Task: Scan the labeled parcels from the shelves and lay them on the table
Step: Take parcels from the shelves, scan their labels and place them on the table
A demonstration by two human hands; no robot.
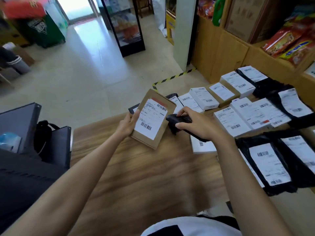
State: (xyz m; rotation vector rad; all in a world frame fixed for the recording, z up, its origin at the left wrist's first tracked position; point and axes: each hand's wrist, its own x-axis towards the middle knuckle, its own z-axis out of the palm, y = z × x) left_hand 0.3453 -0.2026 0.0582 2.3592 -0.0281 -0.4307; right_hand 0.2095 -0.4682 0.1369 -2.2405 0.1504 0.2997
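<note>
At the centre of the frame the left hand [127, 124] grasps a flat brown cardboard parcel [167, 110] by its left edge, thumb laid over the front. The parcel is tipped up above the wooden bench [136, 167], and its white shipping label [150, 120] faces the camera. I cannot tell whether its lower edge touches the wood. The right hand [196, 123] is clenched around a black handheld scanner [175, 119], its grip closed on the handle.

The scan turns on 1 relation: the scanner's head sits just right of the parcel's right edge, nose towards the label. The parcel's long axis runs from the upper part of the frame to the lower part, its top leaning slightly right. The label carries 2 barcodes, 1 at its upper right and 1 near its lower edge. The upper one looks nearer the scanner.

White boxes [230, 121] and black plastic mailers [265, 164] already lie in rows at the right, so bare wood at lower centre seems the likely spot, nearer the left hand.
</note>
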